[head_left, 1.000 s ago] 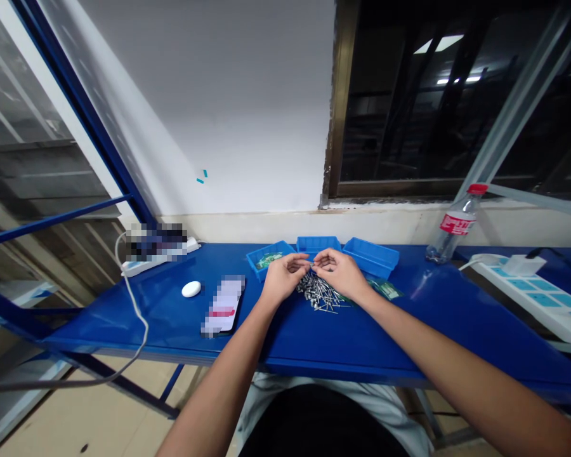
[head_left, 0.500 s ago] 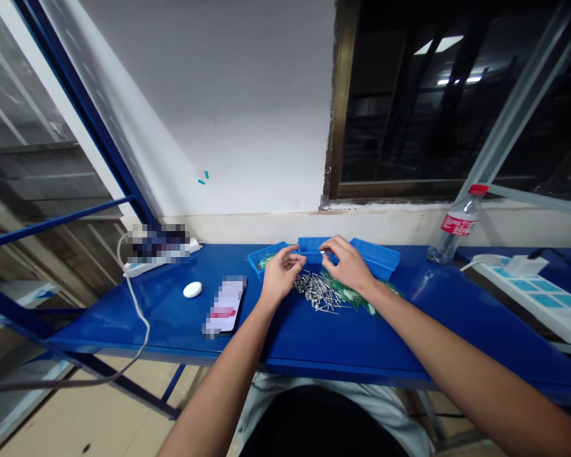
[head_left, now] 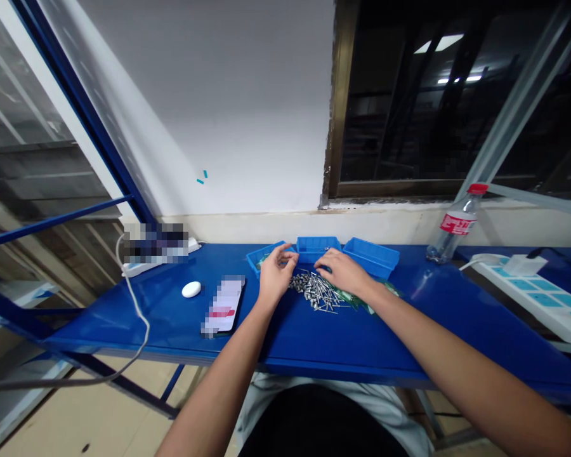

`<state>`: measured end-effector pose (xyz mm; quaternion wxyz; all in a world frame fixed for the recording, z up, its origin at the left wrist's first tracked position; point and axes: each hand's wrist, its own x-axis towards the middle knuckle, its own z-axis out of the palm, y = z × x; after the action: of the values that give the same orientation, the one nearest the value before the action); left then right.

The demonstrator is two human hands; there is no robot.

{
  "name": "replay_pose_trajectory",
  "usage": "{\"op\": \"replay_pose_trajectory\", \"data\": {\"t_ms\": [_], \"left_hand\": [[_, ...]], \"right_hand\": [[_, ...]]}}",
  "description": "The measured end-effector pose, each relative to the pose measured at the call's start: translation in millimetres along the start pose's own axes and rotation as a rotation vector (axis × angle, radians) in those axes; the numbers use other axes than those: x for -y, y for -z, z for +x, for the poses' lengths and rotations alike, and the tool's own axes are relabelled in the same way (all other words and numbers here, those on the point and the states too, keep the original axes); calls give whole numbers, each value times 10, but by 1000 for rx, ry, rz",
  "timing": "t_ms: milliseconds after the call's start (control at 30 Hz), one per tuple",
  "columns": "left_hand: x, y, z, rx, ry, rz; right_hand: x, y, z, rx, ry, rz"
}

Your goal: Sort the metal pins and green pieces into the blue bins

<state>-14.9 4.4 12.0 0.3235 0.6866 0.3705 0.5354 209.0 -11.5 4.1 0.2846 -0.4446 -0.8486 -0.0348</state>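
My left hand (head_left: 276,274) hovers at the left end of the rivet pile, in front of the left blue bin. Its fingers are curled toward the thumb; what they hold, if anything, is too small to make out. Over the back of the pile, my right hand (head_left: 343,271) points down with bent fingers, its tips close together near the metal. Anything between them is hidden. The loose silver rivets (head_left: 322,295) lie heaped with thin pins sticking out. Green plastic wrapping (head_left: 354,299) shows partly under my right wrist.
Behind the hands stand a left bin (head_left: 254,261), a middle bin (head_left: 309,242) and a right bin (head_left: 375,254). A phone (head_left: 226,304) and a white oval object (head_left: 191,289) lie to the left. A bottle (head_left: 454,228) and a power strip (head_left: 542,298) are at the right.
My right hand has come down from in front of the middle bin to the pile; the small shiny piece at its fingertips no longer shows there. My left hand has shifted slightly left.
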Motion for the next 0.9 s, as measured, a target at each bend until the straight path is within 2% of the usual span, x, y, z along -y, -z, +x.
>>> {"op": "replay_pose_trajectory", "data": {"t_ms": [167, 433, 533, 700, 900], "left_hand": [[-11, 3, -7, 2, -5, 14], [16, -20, 3, 26, -10, 38], [25, -23, 2, 39, -24, 36], [10, -25, -12, 57, -23, 45], [-35, -72, -57, 272, 93, -7]], "right_hand": [[67, -153, 42, 49, -106, -42], [97, -220, 122, 62, -262, -16], [88, -231, 127, -7, -307, 52], [97, -154, 122, -226, -357, 157], [242, -22, 104, -418, -357, 375]]}}
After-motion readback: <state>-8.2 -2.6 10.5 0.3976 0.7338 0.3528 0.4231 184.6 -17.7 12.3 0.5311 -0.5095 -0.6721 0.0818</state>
